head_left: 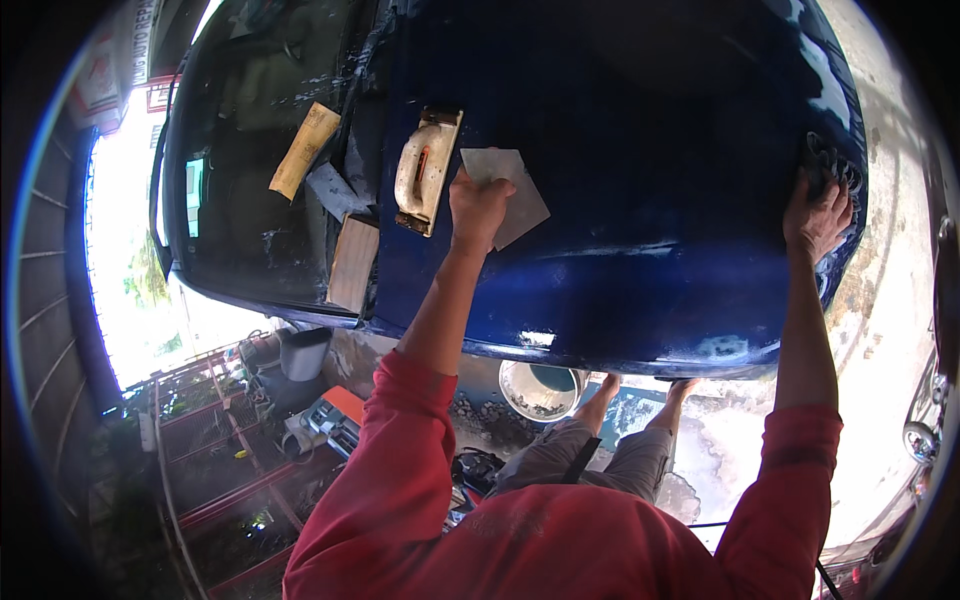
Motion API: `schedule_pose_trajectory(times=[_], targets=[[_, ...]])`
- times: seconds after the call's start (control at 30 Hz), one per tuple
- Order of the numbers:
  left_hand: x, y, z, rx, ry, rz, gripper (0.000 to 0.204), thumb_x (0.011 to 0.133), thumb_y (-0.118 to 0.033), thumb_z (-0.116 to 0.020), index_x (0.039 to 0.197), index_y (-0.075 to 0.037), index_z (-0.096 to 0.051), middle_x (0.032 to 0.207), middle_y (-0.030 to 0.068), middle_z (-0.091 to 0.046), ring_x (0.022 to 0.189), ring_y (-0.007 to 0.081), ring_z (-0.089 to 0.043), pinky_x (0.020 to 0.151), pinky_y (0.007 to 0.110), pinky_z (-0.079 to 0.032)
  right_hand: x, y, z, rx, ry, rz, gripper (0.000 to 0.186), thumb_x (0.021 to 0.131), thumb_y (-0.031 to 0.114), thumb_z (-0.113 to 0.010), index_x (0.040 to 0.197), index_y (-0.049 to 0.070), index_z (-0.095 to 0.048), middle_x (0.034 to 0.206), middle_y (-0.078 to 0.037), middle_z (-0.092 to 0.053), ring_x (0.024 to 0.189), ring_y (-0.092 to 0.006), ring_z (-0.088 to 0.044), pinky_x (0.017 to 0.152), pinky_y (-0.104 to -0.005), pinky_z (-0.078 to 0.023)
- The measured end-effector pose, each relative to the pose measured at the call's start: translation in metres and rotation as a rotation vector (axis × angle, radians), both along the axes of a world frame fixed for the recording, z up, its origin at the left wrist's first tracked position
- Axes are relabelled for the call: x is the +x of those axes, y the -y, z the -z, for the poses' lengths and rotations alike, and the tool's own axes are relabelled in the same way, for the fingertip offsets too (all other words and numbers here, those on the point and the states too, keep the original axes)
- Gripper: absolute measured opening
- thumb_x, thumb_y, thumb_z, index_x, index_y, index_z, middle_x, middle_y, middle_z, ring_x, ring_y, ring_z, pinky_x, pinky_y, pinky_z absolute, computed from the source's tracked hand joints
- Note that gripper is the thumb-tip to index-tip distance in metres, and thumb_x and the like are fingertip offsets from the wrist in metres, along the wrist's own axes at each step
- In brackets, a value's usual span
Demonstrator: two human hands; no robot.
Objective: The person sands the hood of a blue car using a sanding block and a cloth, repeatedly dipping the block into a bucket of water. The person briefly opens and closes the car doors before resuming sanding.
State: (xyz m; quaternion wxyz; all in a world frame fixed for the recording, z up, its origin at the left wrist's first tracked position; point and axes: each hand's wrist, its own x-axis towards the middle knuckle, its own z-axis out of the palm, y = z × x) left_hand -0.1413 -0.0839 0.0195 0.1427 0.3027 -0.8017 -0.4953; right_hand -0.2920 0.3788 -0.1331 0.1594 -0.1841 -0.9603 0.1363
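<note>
My left hand (480, 205) grips a grey square sheet (520, 215) over the dark blue hood (600, 300). Just left of it lies a hand sanding block (428, 170) with a pale handle. My right hand (820, 215) is at the hood's right edge, its fingers curved on a dark pad or cloth (822, 160) that I cannot make out clearly, amid wet, pale smears. A tan strip (304, 150), a grey piece (335, 190) and a wooden block (350, 262) lie toward the windshield (240, 120).
Below the car's near edge stand a white bucket (525, 395) with liquid and my feet (600, 390). At lower left are a grey container (305, 355), an orange-and-grey tool case (335, 420) and metal framework (200, 460). A wheel (918, 440) shows at far right.
</note>
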Motion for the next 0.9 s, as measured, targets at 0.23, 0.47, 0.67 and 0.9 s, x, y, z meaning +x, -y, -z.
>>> schedule_pose_trajectory(times=[0.23, 0.47, 0.67, 0.9], targets=[[-0.007, -0.005, 0.000, -0.058, 0.036, 0.012, 0.046, 0.078, -0.001, -0.072, 0.124, -0.001, -0.069, 0.108, 0.0151, -0.077, 0.098, 0.0255, -0.076, 0.089, 0.037, -0.059, 0.000, 0.001, 0.000, -0.015, -0.024, -0.022, 0.067, 0.097, 0.075, -0.056, 0.149, 0.035, -0.054, 0.171, 0.004, -0.038, 0.160, -0.0275, -0.026, 0.120, -0.0681, -0.030], [-0.002, 0.000, 0.006, -0.061, 0.045, 0.003, 0.050, 0.079, 0.000, -0.072, 0.128, 0.000, -0.068, 0.112, 0.0161, -0.076, 0.100, 0.0264, -0.075, 0.089, 0.038, -0.059, 0.000, -0.001, 0.001, 0.032, -0.015, -0.037, 0.067, 0.097, 0.075, -0.056, 0.150, 0.034, -0.054, 0.171, 0.003, -0.038, 0.160, -0.0270, -0.026, 0.122, -0.0692, -0.027], [0.000, -0.003, -0.004, -0.062, 0.038, -0.007, 0.049, 0.079, -0.001, -0.071, 0.128, 0.000, -0.069, 0.109, 0.0168, -0.077, 0.101, 0.0277, -0.076, 0.090, 0.037, -0.059, -0.001, 0.000, -0.001, -0.010, 0.000, -0.010, 0.068, 0.097, 0.077, -0.054, 0.151, 0.036, -0.052, 0.172, 0.003, -0.037, 0.160, -0.0268, -0.026, 0.122, -0.0698, -0.027], [-0.009, 0.003, 0.018, -0.132, 0.035, 0.001, 0.046, 0.077, -0.006, -0.074, 0.122, -0.001, -0.071, 0.109, 0.0178, -0.079, 0.102, 0.0338, -0.078, 0.094, 0.042, -0.060, 0.000, 0.002, 0.000, -0.014, -0.016, -0.007, 0.067, 0.098, 0.076, -0.052, 0.152, 0.036, -0.052, 0.172, 0.003, -0.036, 0.161, -0.0271, -0.025, 0.121, -0.0690, -0.027]])
